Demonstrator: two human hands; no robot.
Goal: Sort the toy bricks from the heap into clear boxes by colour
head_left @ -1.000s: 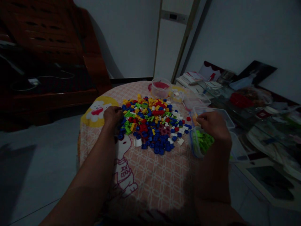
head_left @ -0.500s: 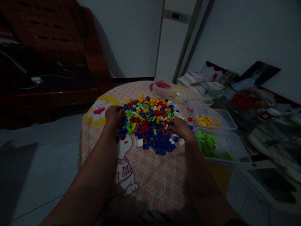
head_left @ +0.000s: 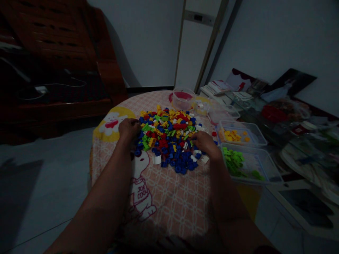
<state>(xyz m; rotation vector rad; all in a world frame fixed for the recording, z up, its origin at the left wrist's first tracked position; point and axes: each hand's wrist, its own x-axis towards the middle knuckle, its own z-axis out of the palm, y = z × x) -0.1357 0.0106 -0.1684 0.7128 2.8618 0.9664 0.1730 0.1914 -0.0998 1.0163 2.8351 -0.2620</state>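
A mixed heap of toy building bricks (head_left: 169, 130) in blue, yellow, red, green and white lies across the middle of the table. My left hand (head_left: 129, 129) rests at the heap's left edge, its fingers loosely curved and apart, touching the outer bricks. At the right side, my right hand (head_left: 202, 141) reaches in with bent fingers closed together; whatever they pinch is too small and dark to make out. A dense cluster of blue bricks (head_left: 181, 164) lies at the near side. Beside it sits a white brick (head_left: 156, 160).
Right of the heap stand a clear box of yellow bricks (head_left: 261, 137) and a clear box of green bricks (head_left: 272, 169). A round clear tub (head_left: 183, 99) is at the back. The patterned tablecloth (head_left: 177, 204) covers the round table. A cluttered glass table (head_left: 293, 144) adjoins at right.
My right hand has shifted slightly within the right of the heap. Bricks by its fingertips have moved, showing red and white ones where a dull purplish one lay. The left hand stays put.
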